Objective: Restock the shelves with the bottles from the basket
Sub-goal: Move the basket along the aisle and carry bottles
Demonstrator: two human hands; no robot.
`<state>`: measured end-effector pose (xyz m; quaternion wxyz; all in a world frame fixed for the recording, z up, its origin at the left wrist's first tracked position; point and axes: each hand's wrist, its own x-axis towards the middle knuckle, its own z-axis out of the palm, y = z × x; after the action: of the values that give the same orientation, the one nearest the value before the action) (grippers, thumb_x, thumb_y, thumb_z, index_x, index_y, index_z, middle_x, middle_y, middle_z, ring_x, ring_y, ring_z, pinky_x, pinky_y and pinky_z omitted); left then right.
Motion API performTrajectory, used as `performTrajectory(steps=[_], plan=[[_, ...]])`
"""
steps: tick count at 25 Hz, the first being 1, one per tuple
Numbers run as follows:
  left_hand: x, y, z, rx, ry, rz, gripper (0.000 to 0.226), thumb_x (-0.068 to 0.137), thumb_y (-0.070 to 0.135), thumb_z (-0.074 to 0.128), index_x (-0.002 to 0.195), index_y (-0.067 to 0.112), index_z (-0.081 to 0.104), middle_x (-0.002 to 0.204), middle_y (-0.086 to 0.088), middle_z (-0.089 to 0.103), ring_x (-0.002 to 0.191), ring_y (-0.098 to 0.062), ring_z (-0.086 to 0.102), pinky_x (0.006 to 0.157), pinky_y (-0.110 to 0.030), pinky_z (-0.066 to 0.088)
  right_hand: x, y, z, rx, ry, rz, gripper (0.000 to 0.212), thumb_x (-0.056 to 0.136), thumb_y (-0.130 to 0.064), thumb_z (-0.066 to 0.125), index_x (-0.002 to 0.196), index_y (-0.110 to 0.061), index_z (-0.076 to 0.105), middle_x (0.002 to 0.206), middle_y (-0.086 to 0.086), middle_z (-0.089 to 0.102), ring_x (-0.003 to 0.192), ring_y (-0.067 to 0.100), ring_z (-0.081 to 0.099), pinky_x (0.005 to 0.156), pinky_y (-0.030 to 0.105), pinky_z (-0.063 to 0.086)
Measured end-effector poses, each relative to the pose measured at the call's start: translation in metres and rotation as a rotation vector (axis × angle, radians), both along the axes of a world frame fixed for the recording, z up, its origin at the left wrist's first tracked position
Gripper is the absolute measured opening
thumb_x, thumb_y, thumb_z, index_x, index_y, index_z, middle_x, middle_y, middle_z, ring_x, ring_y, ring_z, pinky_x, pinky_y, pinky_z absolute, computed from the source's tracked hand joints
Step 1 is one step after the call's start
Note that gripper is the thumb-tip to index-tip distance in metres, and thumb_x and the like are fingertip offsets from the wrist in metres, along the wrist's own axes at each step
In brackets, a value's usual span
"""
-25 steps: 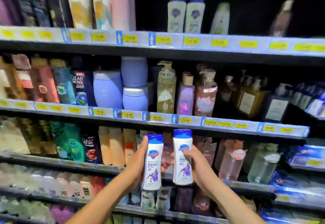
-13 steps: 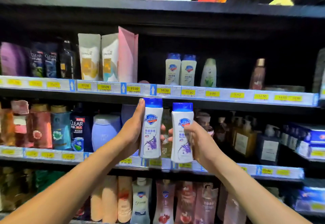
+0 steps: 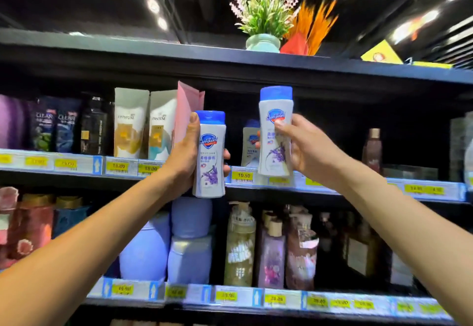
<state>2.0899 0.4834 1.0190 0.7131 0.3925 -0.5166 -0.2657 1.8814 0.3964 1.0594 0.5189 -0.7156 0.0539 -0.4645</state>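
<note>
White plastic, blue-capped: I hold two such bottles upright. My left hand wraps the lower bottle before the price-tagged shelf edge. My right hand grips the higher bottle, level with a matching shelved bottle, ready, I judge, to slot beside it.

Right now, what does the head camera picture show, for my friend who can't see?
A person holds two white bottles with blue caps up to a shop shelf: the lower bottle in the left hand, the higher bottle in the right hand. A matching bottle stands on the shelf, above yellow price tags.
</note>
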Motion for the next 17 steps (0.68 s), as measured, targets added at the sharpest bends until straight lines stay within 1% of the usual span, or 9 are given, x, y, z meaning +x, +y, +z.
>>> performTrajectory(steps=[2, 3, 5, 6, 8, 11, 13, 17], plan=[[0.008, -0.004, 0.0, -0.015, 0.013, -0.052, 0.075, 0.091, 0.078, 0.026, 0.096, 0.016, 0.067, 0.078, -0.014, 0.067, 0.059, -0.031, 0.066, 0.066, -0.04, 0.056, 0.004, -0.009, 0.019, -0.125, 0.044, -0.042, 0.022, 0.102, -0.02, 0.056, 0.122, -0.012, 0.059, 0.113, 0.009, 0.07, 0.099, 0.021, 0.071, 0.084, 0.041, 0.061], [0.01, -0.005, -0.002, -0.021, 0.014, -0.071, 0.075, 0.091, 0.079, 0.027, 0.097, 0.016, 0.067, 0.078, -0.015, 0.067, 0.059, -0.031, 0.066, 0.066, -0.04, 0.056, 0.005, -0.015, 0.024, -0.199, 0.078, -0.101, 0.024, 0.101, -0.024, 0.058, 0.123, -0.015, 0.061, 0.116, 0.007, 0.071, 0.102, 0.018, 0.071, 0.087, 0.041, 0.06], [0.015, -0.008, -0.009, -0.036, -0.005, -0.086, 0.075, 0.089, 0.079, 0.028, 0.099, 0.015, 0.067, 0.078, -0.015, 0.067, 0.059, -0.031, 0.066, 0.067, -0.041, 0.056, 0.009, -0.027, 0.027, -0.312, 0.132, -0.224, 0.025, 0.1, -0.03, 0.061, 0.123, -0.019, 0.065, 0.116, 0.001, 0.074, 0.103, 0.016, 0.072, 0.091, 0.045, 0.058], [0.017, -0.009, -0.011, -0.043, -0.012, -0.086, 0.075, 0.087, 0.079, 0.028, 0.1, 0.016, 0.067, 0.078, -0.015, 0.067, 0.06, -0.031, 0.067, 0.068, -0.04, 0.057, 0.012, -0.032, 0.026, -0.33, 0.15, -0.267, 0.025, 0.099, -0.032, 0.062, 0.122, -0.021, 0.066, 0.115, -0.001, 0.075, 0.104, 0.016, 0.072, 0.094, 0.047, 0.056], [0.02, -0.009, -0.014, -0.055, -0.004, -0.096, 0.076, 0.087, 0.079, 0.028, 0.101, 0.015, 0.067, 0.077, -0.015, 0.067, 0.06, -0.031, 0.067, 0.066, -0.039, 0.058, 0.018, -0.042, 0.02, -0.307, 0.176, -0.324, 0.024, 0.097, -0.032, 0.066, 0.119, -0.021, 0.069, 0.112, -0.004, 0.077, 0.105, 0.016, 0.072, 0.1, 0.051, 0.054], [0.021, -0.008, -0.014, -0.06, 0.013, -0.104, 0.079, 0.087, 0.079, 0.027, 0.102, 0.011, 0.065, 0.075, -0.015, 0.066, 0.059, -0.029, 0.066, 0.062, -0.037, 0.06, 0.028, -0.055, 0.008, -0.254, 0.243, -0.362, 0.022, 0.094, -0.027, 0.071, 0.114, -0.019, 0.072, 0.108, -0.005, 0.078, 0.105, 0.015, 0.073, 0.099, 0.053, 0.055], [0.02, -0.006, -0.014, -0.065, 0.014, -0.098, 0.079, 0.086, 0.078, 0.028, 0.101, 0.009, 0.064, 0.074, -0.015, 0.066, 0.058, -0.028, 0.066, 0.06, -0.036, 0.061, 0.033, -0.06, 0.0, -0.225, 0.301, -0.362, 0.022, 0.093, -0.023, 0.073, 0.114, -0.017, 0.072, 0.106, -0.004, 0.078, 0.102, 0.014, 0.074, 0.095, 0.049, 0.058], [0.02, -0.007, -0.014, -0.052, 0.022, -0.098, 0.079, 0.087, 0.079, 0.03, 0.101, 0.009, 0.064, 0.075, -0.016, 0.065, 0.058, -0.029, 0.066, 0.062, -0.037, 0.06, 0.035, -0.065, 0.0, -0.171, 0.361, -0.361, 0.026, 0.091, -0.02, 0.075, 0.116, -0.012, 0.069, 0.102, 0.0, 0.079, 0.095, 0.013, 0.076, 0.088, 0.041, 0.062]])
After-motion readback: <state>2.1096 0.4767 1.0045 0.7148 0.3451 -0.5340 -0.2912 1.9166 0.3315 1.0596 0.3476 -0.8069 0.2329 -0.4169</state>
